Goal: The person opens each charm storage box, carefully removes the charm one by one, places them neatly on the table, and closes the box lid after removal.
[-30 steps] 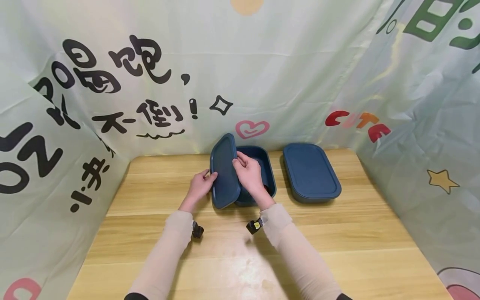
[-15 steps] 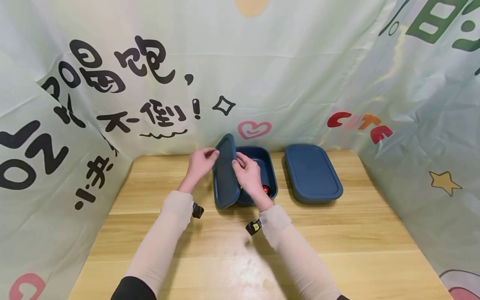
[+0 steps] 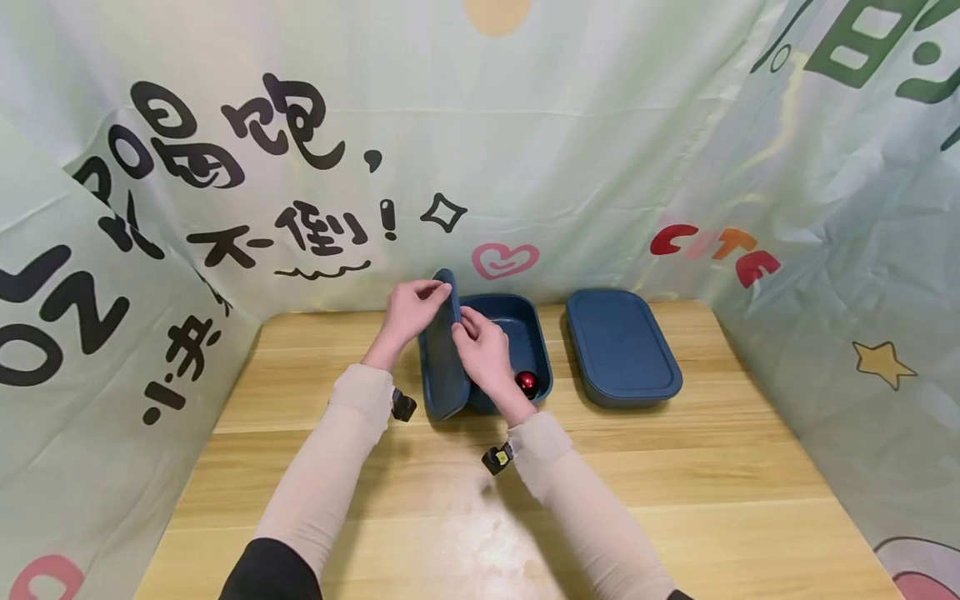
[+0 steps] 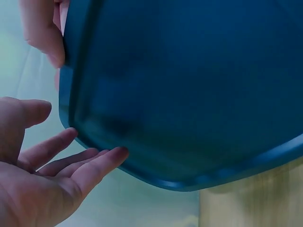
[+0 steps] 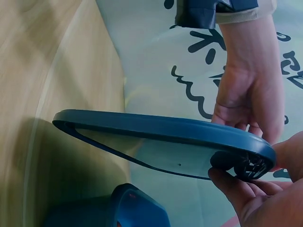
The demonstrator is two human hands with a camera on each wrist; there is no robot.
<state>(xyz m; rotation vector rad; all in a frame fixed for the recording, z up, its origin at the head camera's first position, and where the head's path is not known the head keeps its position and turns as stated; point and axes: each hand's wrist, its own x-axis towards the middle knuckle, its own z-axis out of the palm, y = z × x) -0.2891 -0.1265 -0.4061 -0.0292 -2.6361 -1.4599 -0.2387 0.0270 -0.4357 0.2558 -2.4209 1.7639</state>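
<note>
A dark blue lid (image 3: 444, 362) stands nearly upright on its long side, beside an uncovered blue lunch box (image 3: 517, 310). My right hand (image 3: 486, 352) pinches the lid's upper rim between thumb and fingers, as the right wrist view also shows. The left hand (image 3: 412, 312) is at the lid's far upper corner. Its fingers (image 4: 97, 168) are extended along the rim in the left wrist view, with the thumb apart from it. Inside the box, near its front right corner, lies a shiny red ball (image 3: 527, 383). My right hand and forearm hide part of the box.
To the right stands a second blue lunch box (image 3: 626, 346) with its lid on. Both boxes are toward the back of a wooden table (image 3: 480, 533). A printed cloth (image 3: 570, 167) hangs behind and along both sides.
My left hand has moved from the lid's left edge up to its far upper corner. The lid has tipped steeper and shifted slightly left, and the red ball has come into fuller view.
</note>
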